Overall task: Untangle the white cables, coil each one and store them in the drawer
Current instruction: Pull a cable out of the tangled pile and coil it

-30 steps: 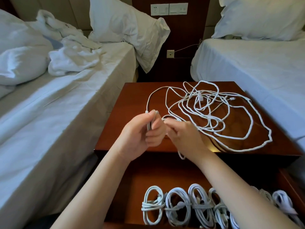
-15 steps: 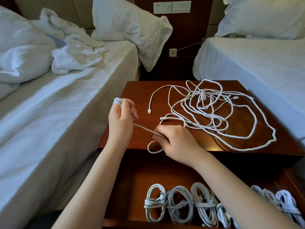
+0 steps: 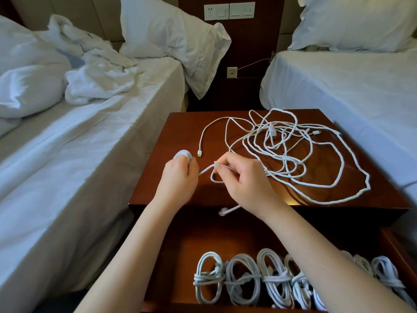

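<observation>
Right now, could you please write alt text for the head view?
The left hand holds a small cable coil while the right hand pinches its strand over a nightstand. Tangled cables lie behind; coiled cables line the open drawer.

we see the left hand (image 3: 178, 177) gripping a white cable (image 3: 204, 171) wound in a small coil round its fingers, the right hand (image 3: 244, 180) pinching its free strand just beside. a loose tangle (image 3: 293, 152) lies on the nightstand (image 3: 180, 132); tied coils (image 3: 246, 279) line the open drawer (image 3: 198, 233).
</observation>
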Tool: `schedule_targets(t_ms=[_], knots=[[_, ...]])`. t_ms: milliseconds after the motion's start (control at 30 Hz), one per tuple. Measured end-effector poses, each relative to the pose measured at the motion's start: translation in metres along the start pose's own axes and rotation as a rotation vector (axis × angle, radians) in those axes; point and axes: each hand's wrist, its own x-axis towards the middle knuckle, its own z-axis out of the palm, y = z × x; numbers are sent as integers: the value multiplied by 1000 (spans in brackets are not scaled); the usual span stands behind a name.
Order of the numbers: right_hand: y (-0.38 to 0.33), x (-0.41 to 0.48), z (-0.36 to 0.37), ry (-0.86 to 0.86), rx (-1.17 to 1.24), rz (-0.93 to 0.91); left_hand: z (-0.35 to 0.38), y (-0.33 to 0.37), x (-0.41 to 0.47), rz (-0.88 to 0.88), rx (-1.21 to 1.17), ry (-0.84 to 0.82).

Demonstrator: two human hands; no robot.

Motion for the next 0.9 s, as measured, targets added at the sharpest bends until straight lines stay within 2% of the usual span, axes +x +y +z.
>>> schedule_targets(t_ms=[133, 267, 367, 533, 700, 900], knots=[[9, 2, -4, 88, -379, -216, -5, 14, -6, -51, -121, -232], [16, 5, -12, 121, -413, -235, -10, 26, -12, -227, -583, -695], [13, 6, -16, 126, -341, -236, -13, 25, -13, -214, -851, -911], [17, 6, -15, 2, -293, -185, -17, 23, -15, -168, -932, -1044], [13, 3, -19, -232, -63, -39, -21, 18, -12, -184, -1067, -1071], [8, 4, -18, -342, 194, 82, -21, 17, -12, -134, -1262, -1130]])
